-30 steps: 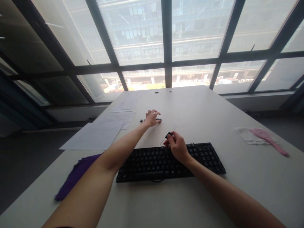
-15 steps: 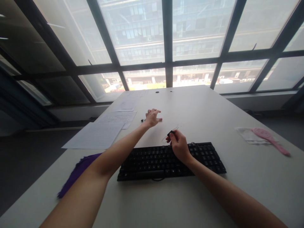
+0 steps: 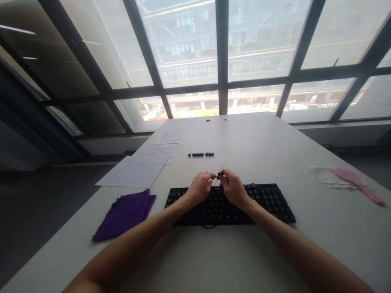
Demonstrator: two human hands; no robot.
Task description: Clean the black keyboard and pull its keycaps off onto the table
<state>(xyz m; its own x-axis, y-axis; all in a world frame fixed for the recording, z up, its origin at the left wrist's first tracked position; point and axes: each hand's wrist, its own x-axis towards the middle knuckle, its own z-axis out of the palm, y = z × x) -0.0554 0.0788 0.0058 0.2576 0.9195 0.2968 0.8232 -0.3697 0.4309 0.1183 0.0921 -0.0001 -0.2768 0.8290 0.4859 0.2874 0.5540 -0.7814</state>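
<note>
Right hand [image 3: 233, 187] pinches the black wire tool [image 3: 220, 175] near the keyboard's [image 3: 224, 212] 12 o'clock edge; can't tell if left hand [image 3: 198, 188] grips too. Slack pinch could drop it.

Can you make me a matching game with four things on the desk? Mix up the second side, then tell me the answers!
1. keyboard
2. keycaps
3. cloth left of the keyboard
4. small wire tool

A. purple
B. held in the right hand
C. below the left hand and right hand
D. in a row beyond the keyboard

Pairs: 1-C, 2-D, 3-A, 4-B
</note>
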